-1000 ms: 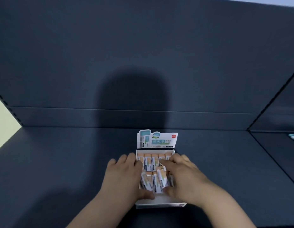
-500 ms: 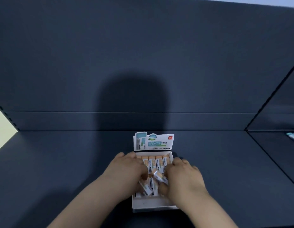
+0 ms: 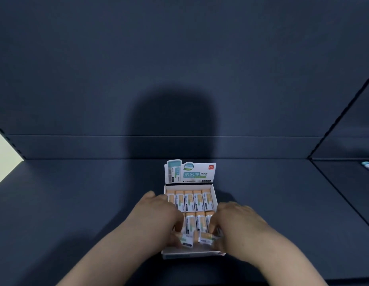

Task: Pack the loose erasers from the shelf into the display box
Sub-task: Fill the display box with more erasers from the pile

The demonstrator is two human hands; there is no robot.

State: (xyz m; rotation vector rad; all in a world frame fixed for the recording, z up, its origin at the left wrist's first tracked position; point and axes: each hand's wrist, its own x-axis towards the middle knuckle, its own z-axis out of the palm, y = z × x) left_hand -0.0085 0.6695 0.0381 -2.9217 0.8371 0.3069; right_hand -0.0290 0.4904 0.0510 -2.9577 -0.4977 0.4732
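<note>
Left hand (image 3: 156, 221): fingers curled, pinching a tilted eraser (image 3: 186, 241) over the near end of the box (image 3: 192, 254). Right hand (image 3: 239, 223): also curled, pinching a second eraser (image 3: 207, 238) just right of the first; the two nearly touch end to end. Both lie crosswise & slanted, not lined up w/ the packed ones.

In the box: far row (image 3: 189, 200) of five, flat & tight side by side. Middle row (image 3: 195, 222) shows three, the rest hidden under the hands. The near end isn't filled yet, so prob. the last few pieces to seat.

Risks, as I judge:
- Slanted erasers go in crooked, wedge on the middle row or against the near wall & won't lie flat. Cause: turned the wrong way, tight gap.
- Both hands pressing on a light card box, so it slides toward the near edge of the shelf (image 3: 76, 213), or the near wall bows out.
- Fingers digging in knock the middle row out of line.
- Slick wrappers + small pinch: one may slip & drop.

Header card (image 3: 189, 172) stands upright at the far end, well apart from the hands. Pale item (image 3: 368, 170) on the next shelf, far right; too small to tell.
</note>
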